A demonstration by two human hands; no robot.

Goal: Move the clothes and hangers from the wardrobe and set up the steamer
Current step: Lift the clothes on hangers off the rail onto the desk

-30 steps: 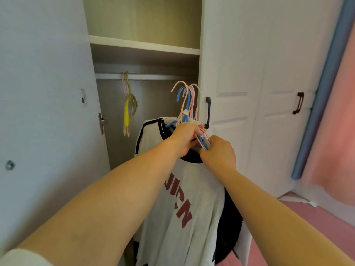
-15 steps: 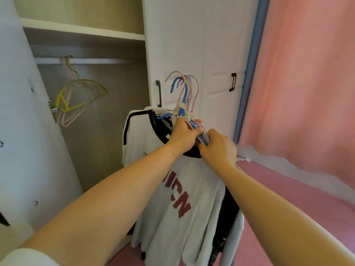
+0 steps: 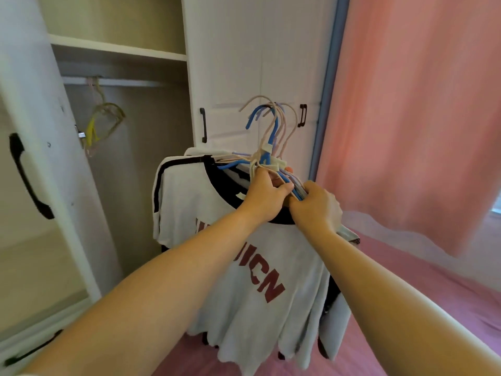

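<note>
With left hand (image 3: 267,192) and right hand (image 3: 315,210) clamped on the stiff hangers (image 3: 267,158), we judge the clothes (image 3: 244,267) limp, light

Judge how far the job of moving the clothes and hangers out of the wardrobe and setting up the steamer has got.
Done: a bundle of hangers with the white T-shirt is off the rail.
In hand: the left hand and right hand grip that bundle in front of the closed wardrobe door.
Left: a few empty hangers hang on the rail; no steamer is in view, so setup looks unstarted.
</note>
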